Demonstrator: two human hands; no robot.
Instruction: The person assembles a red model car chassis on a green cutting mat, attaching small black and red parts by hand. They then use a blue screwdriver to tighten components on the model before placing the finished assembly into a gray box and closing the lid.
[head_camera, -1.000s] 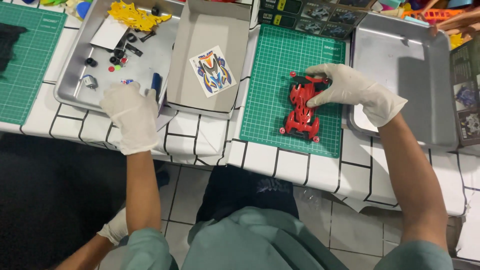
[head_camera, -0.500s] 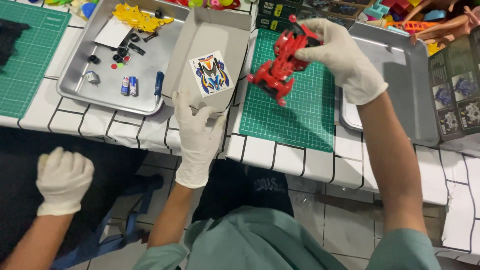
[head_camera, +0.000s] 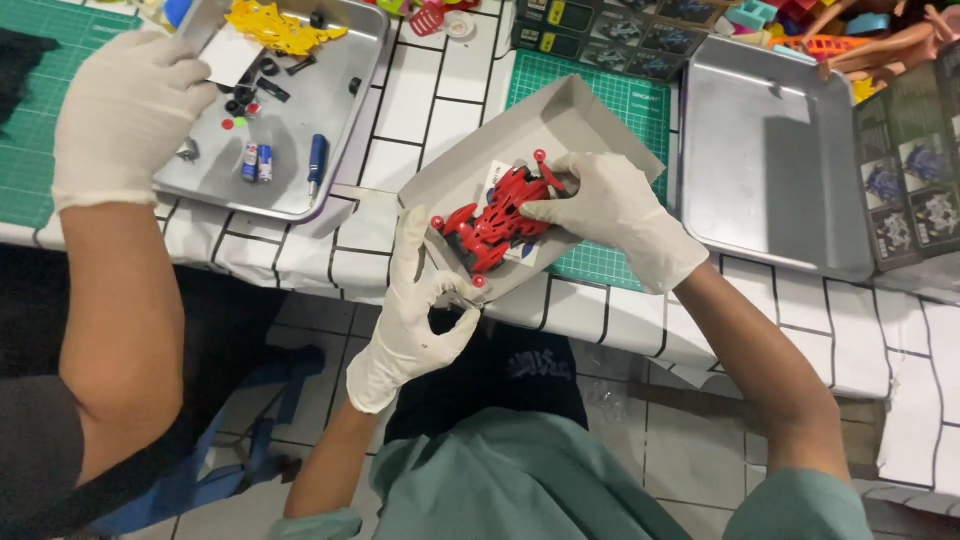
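Your right hand (head_camera: 610, 215) is pressing the red car (head_camera: 495, 220) into the tilted box (head_camera: 545, 130); your left hand (head_camera: 425, 310) is gripping the box's near edge, car lying diagonally.

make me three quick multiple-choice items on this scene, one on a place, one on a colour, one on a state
1. Where is the toy car?
A. in the grey cardboard box
B. in the empty metal tray
C. on the floor

2. What colour is the toy car?
A. yellow
B. red
C. blue

3. How is the grey cardboard box held?
A. lying flat, untouched
B. tilted, its near edge pinched by the left hand
C. closed with a lid

Answers:
1 A, the right hand presses the car into the open box.
2 B, its body and wheels show red.
3 B, the box is tipped over the table edge, with gloved fingers on its near edge.
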